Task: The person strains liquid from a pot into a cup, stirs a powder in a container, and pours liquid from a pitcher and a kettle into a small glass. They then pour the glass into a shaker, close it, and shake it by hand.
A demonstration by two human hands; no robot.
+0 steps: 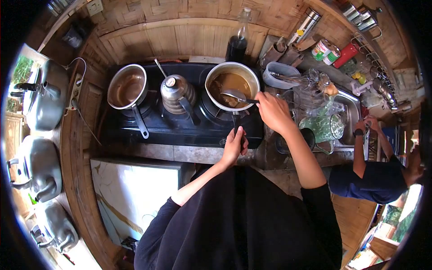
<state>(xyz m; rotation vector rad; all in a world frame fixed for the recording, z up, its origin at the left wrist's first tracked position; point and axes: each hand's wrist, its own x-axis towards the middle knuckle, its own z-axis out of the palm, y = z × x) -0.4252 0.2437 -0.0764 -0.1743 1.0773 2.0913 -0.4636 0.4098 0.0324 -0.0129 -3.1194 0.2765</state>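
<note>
On the right burner of the black stove [155,127] sits a saucepan [212,73] with brown liquid inside. My left hand [235,146] is wrapped round its black handle, close to the stove's front edge. My right hand [273,110] grips the dark handle of a metal ladle [234,94], whose bowl is in the pan at the liquid. A steel gooseneck kettle [178,96] stands left of this pan, upright on the stove. Further left, a second saucepan [128,85] rests with its handle pointing toward the front.
A dark bottle [237,47] stands behind the stove. Right of it are a plastic tub [280,74], glassware and a green patterned mug [322,128] beside the sink [356,112]. Another person [369,180] stands at the far right, hands near the sink. Large kettles [41,168] line the left ledge.
</note>
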